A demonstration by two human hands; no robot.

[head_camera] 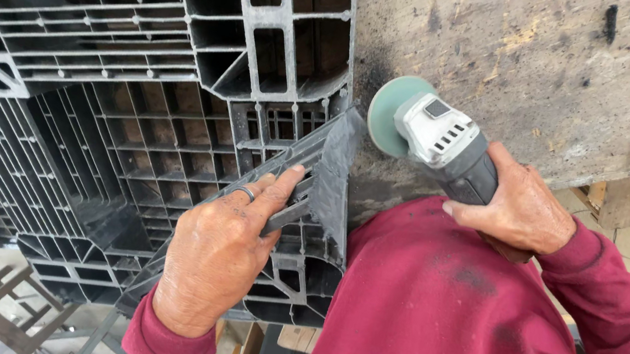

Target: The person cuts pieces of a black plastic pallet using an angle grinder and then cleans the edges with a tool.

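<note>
The right hand (520, 207) grips a grinder (439, 141) by its body, its green disc (386, 113) close beside the edge of a loose pallet piece (323, 178). The left hand (226, 251) is closed on that piece, fingers in its ribs, pinning it on the black pallet (99, 73) left of the disc. This looks like grinding the edge; steady hold and a light disc angle matter. The desk (529, 59) lies behind the disc.
</note>
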